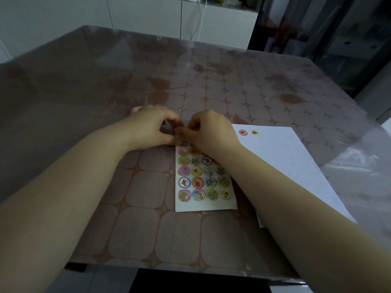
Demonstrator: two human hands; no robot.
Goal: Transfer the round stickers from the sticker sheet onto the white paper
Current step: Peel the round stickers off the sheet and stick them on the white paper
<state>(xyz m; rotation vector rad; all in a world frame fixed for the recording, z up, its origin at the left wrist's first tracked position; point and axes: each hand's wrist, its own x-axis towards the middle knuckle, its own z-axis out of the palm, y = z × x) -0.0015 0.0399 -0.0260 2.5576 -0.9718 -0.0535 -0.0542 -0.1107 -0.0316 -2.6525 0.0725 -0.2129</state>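
Lying nearest the front tabletop (135,229) edge, the sheet (206,205) is set flat, its near border well inside that edge, with bare patterned surface open to its left. The paper (292,161) is laid just right of it, partly crossed by the right forearm, reaching toward the right edge. Two stickers (243,132) are seen near the paper's far left corner. At the sheet's far end, the left hand (151,129) and right hand (211,132) are brought together, fingertips pinched at the top rows; whether a sticker is gripped cannot be told. Beyond, much tabletop lies free, backed by white cabinets (148,15).
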